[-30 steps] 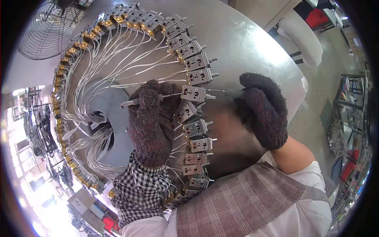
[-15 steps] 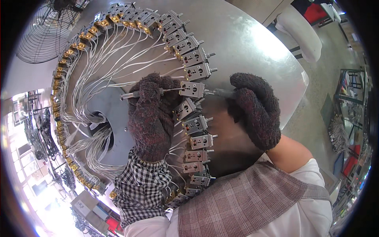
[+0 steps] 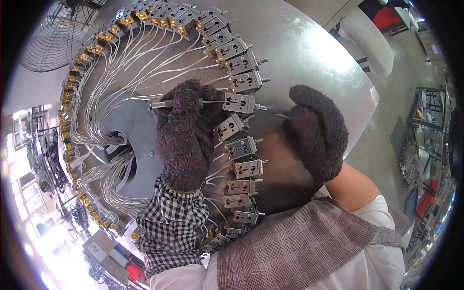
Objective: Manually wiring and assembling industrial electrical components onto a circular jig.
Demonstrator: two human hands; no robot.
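The dark-knit-gloved left grip (image 3: pixel 185 137) clasps a slim silver metal driver (image 3: pixel 163 104); the matching-gloved right grip (image 3: pixel 320 131) holds a thin grey tool (image 3: pixel 277 111). Between both grips sits a boxy grey metal block (image 3: pixel 239 103).

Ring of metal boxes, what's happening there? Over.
Left hand closed on silver-handled tool, shaft reaching one grey box. Right hand gripping slim tool at that box's outer end. Neighbouring boxes close by.
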